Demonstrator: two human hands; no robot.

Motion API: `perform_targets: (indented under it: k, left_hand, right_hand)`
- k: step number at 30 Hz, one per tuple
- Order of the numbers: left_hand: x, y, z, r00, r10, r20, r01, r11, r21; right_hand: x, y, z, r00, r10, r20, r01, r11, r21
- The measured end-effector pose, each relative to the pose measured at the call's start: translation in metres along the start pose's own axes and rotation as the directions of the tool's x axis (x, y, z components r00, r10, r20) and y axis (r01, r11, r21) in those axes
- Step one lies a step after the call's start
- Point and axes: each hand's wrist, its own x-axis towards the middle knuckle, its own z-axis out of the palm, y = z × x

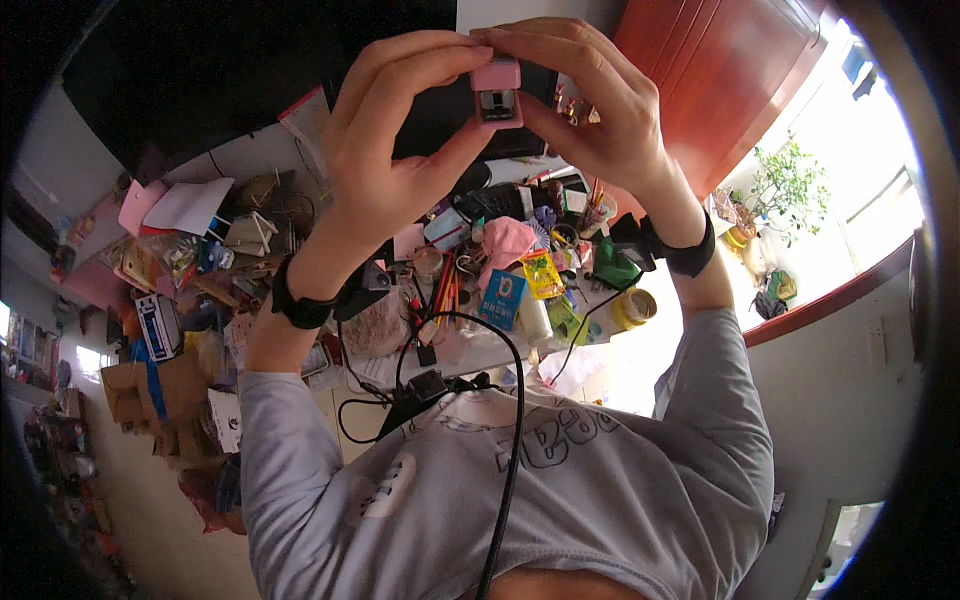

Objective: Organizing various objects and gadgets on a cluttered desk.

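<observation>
High at the top of the view, both hands hold a small pink device (496, 81), possibly a mini stapler. Its front faces me and shows a dark opening with a metal part inside. My left hand (397, 112) has its thumb against the lower left side and its fingers over the top. From the other side, my right hand (600, 97) brings its fingers to the top and its thumb beside the right edge. The fingertips of both hands meet above it. Each wrist wears a black band with a small device. A dark monitor (442, 127) stands behind.
The cluttered desk below bears a pink cloth (507, 241), a blue packet (502, 300), a yellow packet (541, 274), pencils (447, 289) and a tape roll (634, 308). A black cable (519, 420) loops across my shirt. Cardboard boxes (161, 397) and piled goods stand at left.
</observation>
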Motion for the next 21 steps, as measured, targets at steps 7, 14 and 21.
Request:
perform_targets:
  k: [7, 14, 21]
  left_hand:
    - [0.000, -0.001, 0.006, 0.997, -0.081, -0.005, 0.080, 0.995, -0.059]
    - [0.000, -0.026, 0.017, 0.991, -0.123, 0.060, 0.125, 0.992, -0.024]
    - [-0.013, -0.048, 0.019, 0.993, -0.062, 0.099, 0.054, 0.995, 0.081]
  right_hand:
    - [-0.008, 0.007, -0.001, 0.997, 0.068, 0.038, -0.069, 0.997, 0.025]
    - [-0.017, 0.037, 0.008, 0.989, 0.090, 0.119, -0.088, 0.996, -0.021]
    - [-0.030, 0.053, 0.024, 0.989, 0.079, 0.124, -0.075, 0.996, -0.040]
